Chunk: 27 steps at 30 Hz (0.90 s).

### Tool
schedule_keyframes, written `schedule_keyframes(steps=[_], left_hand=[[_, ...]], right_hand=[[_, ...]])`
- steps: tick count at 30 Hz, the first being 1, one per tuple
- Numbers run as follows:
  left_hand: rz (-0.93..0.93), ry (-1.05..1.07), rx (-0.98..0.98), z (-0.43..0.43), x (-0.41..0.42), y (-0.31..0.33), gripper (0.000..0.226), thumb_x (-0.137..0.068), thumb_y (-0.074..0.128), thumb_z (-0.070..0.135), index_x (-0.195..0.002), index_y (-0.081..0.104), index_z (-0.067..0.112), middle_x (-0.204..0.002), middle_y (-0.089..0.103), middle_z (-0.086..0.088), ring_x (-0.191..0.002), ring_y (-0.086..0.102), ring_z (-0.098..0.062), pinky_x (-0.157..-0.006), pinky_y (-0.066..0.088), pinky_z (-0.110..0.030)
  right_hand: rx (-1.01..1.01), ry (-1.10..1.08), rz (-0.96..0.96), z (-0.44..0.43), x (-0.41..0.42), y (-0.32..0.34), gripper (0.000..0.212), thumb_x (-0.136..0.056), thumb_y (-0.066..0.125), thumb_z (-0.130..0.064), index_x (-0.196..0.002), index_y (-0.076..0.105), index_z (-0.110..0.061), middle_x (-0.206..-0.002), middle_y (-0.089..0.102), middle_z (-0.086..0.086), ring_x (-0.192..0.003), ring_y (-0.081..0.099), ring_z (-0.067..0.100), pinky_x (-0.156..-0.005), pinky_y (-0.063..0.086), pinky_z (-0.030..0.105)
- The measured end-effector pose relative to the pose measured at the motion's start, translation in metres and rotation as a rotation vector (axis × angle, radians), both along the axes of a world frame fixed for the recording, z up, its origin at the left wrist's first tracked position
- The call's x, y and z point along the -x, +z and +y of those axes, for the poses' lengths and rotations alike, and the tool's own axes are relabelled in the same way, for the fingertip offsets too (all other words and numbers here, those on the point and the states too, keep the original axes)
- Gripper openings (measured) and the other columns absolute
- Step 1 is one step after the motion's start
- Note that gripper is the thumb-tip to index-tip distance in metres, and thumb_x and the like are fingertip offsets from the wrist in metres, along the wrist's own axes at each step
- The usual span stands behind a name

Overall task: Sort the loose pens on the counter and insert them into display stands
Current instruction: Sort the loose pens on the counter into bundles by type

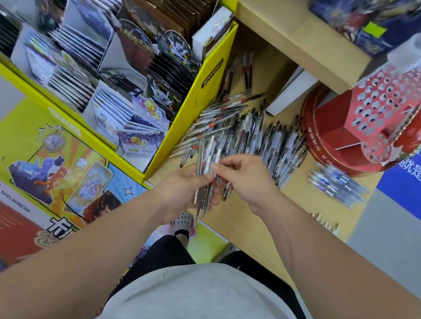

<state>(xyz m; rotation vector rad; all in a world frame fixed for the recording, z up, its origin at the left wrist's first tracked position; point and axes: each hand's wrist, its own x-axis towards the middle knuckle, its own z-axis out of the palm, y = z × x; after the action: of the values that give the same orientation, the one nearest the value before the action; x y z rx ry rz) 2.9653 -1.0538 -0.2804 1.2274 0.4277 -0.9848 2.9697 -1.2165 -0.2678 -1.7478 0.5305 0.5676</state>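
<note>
My left hand (184, 190) grips a bundle of clear pens (205, 159) with red accents, held roughly upright above the counter's near edge. My right hand (245, 179) pinches one pen of that bundle near its top, with finger and thumb. Beyond the hands a large heap of loose pens (244, 134) lies spread across the wooden counter (289, 203). A smaller group of blue pens (333, 181) lies to the right. A red display stand (384, 110) with many round holes, all of them empty as far as I can see, sits on a red round base at the right.
A yellow display box (190, 112) full of card packs borders the pen heap on the left. A cardboard ledge (302, 40) and a white box (293, 90) stand behind the pens. A few small pen parts (325, 222) lie near the counter's front right edge.
</note>
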Motion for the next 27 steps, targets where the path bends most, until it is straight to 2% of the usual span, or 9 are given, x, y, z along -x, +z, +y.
schedule_keyframes(steps=[3, 5, 7, 10, 14, 19, 23, 27], left_hand=[[0.005, 0.028, -0.067, 0.006, 0.004, -0.008, 0.009, -0.104, 0.053, 0.014, -0.105, 0.062, 0.013, -0.078, 0.068, -0.007, -0.064, 0.067, -0.021, -0.059, 0.054, -0.033], [0.012, 0.068, -0.102, 0.009, 0.004, -0.012, 0.007, -0.104, 0.052, 0.012, -0.105, 0.059, 0.011, -0.08, 0.068, -0.008, -0.064, 0.066, -0.021, -0.065, 0.053, -0.036], [0.007, 0.104, -0.127, 0.011, 0.004, -0.015, 0.007, -0.104, 0.052, 0.012, -0.107, 0.058, 0.01, -0.08, 0.068, -0.008, -0.064, 0.066, -0.021, -0.072, 0.051, -0.04], [-0.012, 0.116, -0.158, 0.012, 0.002, -0.019, 0.01, -0.105, 0.052, 0.015, -0.111, 0.058, 0.01, -0.078, 0.07, -0.006, -0.07, 0.066, -0.024, -0.074, 0.05, -0.043], [-0.037, 0.094, -0.215, 0.01, -0.003, -0.019, 0.013, -0.104, 0.053, 0.016, -0.114, 0.058, 0.009, -0.081, 0.07, -0.008, -0.074, 0.067, -0.027, -0.07, 0.051, -0.04], [-0.044, 0.091, -0.248, 0.007, -0.007, -0.018, 0.012, -0.104, 0.052, 0.014, -0.113, 0.055, 0.007, -0.084, 0.067, -0.013, -0.068, 0.064, -0.027, -0.06, 0.048, -0.035], [-0.054, 0.114, -0.256, 0.004, -0.008, -0.015, 0.008, -0.105, 0.051, 0.013, -0.11, 0.056, 0.01, -0.084, 0.066, -0.014, -0.068, 0.061, -0.028, -0.064, 0.048, -0.038], [-0.062, 0.131, -0.268, 0.002, -0.008, -0.014, 0.006, -0.105, 0.05, 0.012, -0.106, 0.055, 0.01, -0.082, 0.065, -0.013, -0.071, 0.059, -0.028, -0.069, 0.046, -0.041]], right_hand=[[0.195, 0.14, -0.082, -0.004, -0.011, -0.003, 0.017, -0.093, 0.071, -0.033, -0.094, 0.076, -0.017, -0.069, 0.066, -0.011, -0.062, 0.06, 0.004, -0.061, 0.045, 0.02], [0.434, 0.185, -0.207, -0.014, -0.022, -0.008, 0.022, -0.096, 0.065, -0.035, -0.109, 0.074, -0.018, -0.087, 0.066, -0.01, -0.072, 0.056, -0.001, -0.064, 0.041, 0.014], [0.638, 0.259, -0.295, -0.025, -0.032, -0.015, 0.028, -0.097, 0.062, -0.035, -0.121, 0.069, -0.021, -0.104, 0.064, -0.001, -0.081, 0.058, 0.009, -0.07, 0.044, 0.022], [0.787, 0.418, -0.281, -0.036, -0.039, -0.025, 0.034, -0.097, 0.061, -0.034, -0.13, 0.064, -0.025, -0.121, 0.056, 0.009, -0.091, 0.063, 0.028, -0.08, 0.053, 0.034], [0.842, 0.44, -0.274, -0.042, -0.037, -0.029, 0.026, -0.096, 0.061, -0.033, -0.12, 0.066, -0.023, -0.113, 0.054, 0.007, -0.082, 0.061, 0.029, -0.068, 0.052, 0.034], [0.878, 0.413, -0.27, -0.044, -0.026, -0.033, 0.02, -0.093, 0.062, -0.029, -0.11, 0.068, -0.019, -0.106, 0.053, 0.006, -0.072, 0.054, 0.025, -0.059, 0.046, 0.03], [0.764, 0.341, -0.252, -0.039, -0.027, -0.034, 0.019, -0.094, 0.063, -0.035, -0.103, 0.072, -0.021, -0.107, 0.055, 0.006, -0.081, 0.06, 0.026, -0.068, 0.054, 0.037], [0.747, 0.248, -0.249, -0.034, -0.034, -0.035, 0.015, -0.095, 0.062, -0.025, -0.107, 0.067, -0.018, -0.108, 0.057, 0.006, -0.081, 0.059, 0.025, -0.068, 0.05, 0.033]])
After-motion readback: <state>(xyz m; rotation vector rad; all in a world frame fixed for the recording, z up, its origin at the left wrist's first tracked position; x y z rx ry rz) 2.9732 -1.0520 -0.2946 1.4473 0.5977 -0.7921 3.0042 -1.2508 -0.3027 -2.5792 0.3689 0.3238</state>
